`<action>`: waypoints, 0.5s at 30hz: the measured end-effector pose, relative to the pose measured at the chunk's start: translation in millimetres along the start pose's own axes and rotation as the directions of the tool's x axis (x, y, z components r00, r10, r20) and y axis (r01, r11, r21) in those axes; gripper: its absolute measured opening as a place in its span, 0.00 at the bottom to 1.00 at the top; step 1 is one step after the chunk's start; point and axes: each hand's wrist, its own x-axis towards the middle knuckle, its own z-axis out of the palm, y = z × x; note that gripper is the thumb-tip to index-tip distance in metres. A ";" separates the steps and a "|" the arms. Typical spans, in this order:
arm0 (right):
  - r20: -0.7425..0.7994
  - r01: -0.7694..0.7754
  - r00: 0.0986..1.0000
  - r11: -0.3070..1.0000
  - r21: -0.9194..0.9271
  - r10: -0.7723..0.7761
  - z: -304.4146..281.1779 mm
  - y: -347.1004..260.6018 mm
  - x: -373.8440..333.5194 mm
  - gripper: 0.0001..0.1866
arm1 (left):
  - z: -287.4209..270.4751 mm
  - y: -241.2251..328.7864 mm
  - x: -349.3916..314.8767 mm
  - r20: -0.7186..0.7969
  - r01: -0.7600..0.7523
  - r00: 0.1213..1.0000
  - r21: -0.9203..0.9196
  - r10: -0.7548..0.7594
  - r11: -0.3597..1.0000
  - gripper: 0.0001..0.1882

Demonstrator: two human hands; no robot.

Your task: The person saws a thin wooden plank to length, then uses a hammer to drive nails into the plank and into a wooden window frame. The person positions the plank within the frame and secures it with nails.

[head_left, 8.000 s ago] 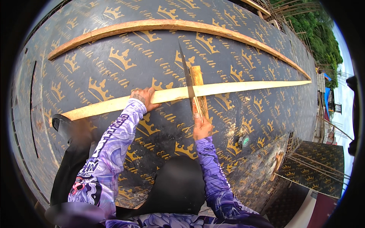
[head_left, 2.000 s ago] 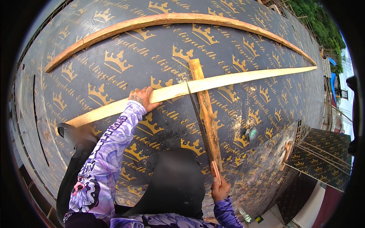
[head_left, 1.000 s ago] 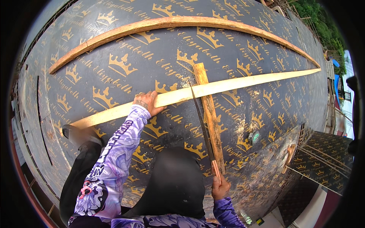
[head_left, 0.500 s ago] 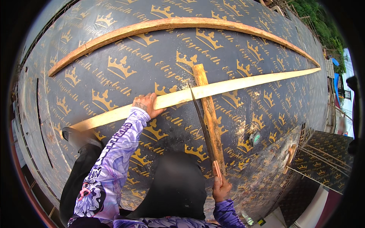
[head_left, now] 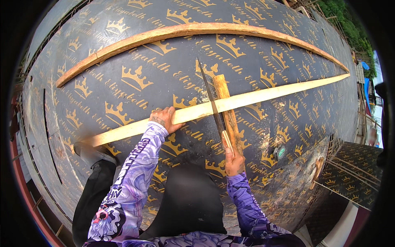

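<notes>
My left hand (head_left: 166, 119) is closed around a long pale wooden strip (head_left: 255, 97) that runs from lower left to upper right. In my right hand (head_left: 234, 162) is the wooden handle of a hand saw (head_left: 210, 92). Its dark blade lies across the strip, just right of my left hand, with the tip reaching past the far edge. Beneath the strip, a shorter rough wooden batten (head_left: 231, 123) lies crosswise, close to the right of the blade. My left foot (head_left: 92, 152), partly smeared, rests at the strip's left end.
Dark panels (head_left: 164, 82) printed with gold crowns form the surface. Another long batten (head_left: 177, 32) lies farther away, looking curved. A tape measure (head_left: 280, 152) sits to the right amid scattered sawdust. At the right, the panel edge drops to a lower panel (head_left: 349, 168).
My right hand has pushed the saw forward, away from me, so more blade extends beyond the strip. My left hand keeps its hold on the strip.
</notes>
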 end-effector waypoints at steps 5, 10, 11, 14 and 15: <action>-0.107 0.102 0.989 0.995 0.022 -0.099 28.9 63.4 0.1 0.21 | 6.7 9.2 9.7 -0.013 -0.061 0.998 -0.001 0.061 0.998 0.32; -0.002 -0.083 0.997 0.994 -0.067 0.084 -35.9 -19.5 -95.0 0.22 | -8.5 -4.8 -6.5 0.087 0.034 0.996 -0.019 -0.032 0.999 0.32; -0.054 0.040 0.998 0.996 -0.080 -0.045 -53.2 -7.8 -127.3 0.23 | -7.0 -2.1 -4.4 0.109 0.037 0.993 -0.021 -0.035 0.999 0.33; 0.042 -0.168 0.984 0.980 -0.106 0.173 -74.6 -20.8 -129.4 0.23 | -4.1 -1.3 -7.3 0.115 0.012 0.993 -0.006 -0.012 1.000 0.32; 0.050 -0.187 0.979 0.972 -0.143 0.196 -69.1 -28.5 -113.6 0.22 | -3.0 -0.2 -7.7 0.098 0.006 0.995 0.020 -0.008 1.000 0.33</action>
